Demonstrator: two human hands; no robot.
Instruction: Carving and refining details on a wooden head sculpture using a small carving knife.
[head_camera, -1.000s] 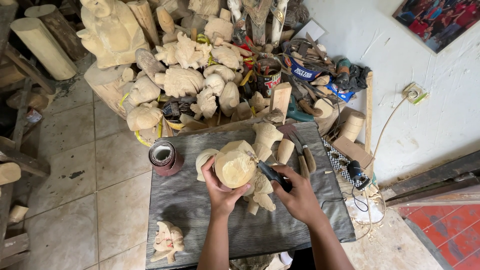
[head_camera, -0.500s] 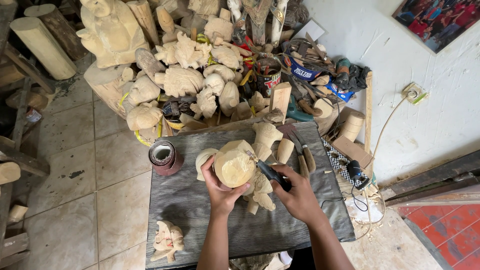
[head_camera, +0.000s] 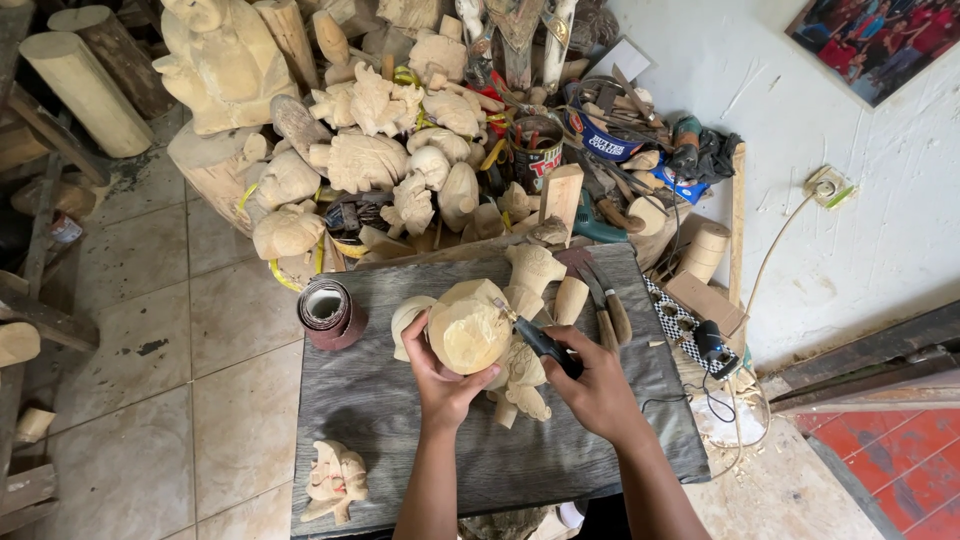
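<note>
Hands both grip: left hand (head_camera: 440, 378) cups a pale wood carving (head_camera: 470, 328), right hand (head_camera: 598, 390) (fist-tight) a dark-handled tool (head_camera: 545, 346).

The left hand (head_camera: 440, 385) gripped a pale wooden block (head_camera: 468, 327) from below, while the right hand (head_camera: 598, 392) pressed a dark-handled carving tool (head_camera: 540, 341) against its right edge. They worked over a grey board (head_camera: 400, 440), a roll of sandpaper (head_camera: 327, 312) at its left corner and a small carved figure (head_camera: 335, 482) near the front edge.
</note>
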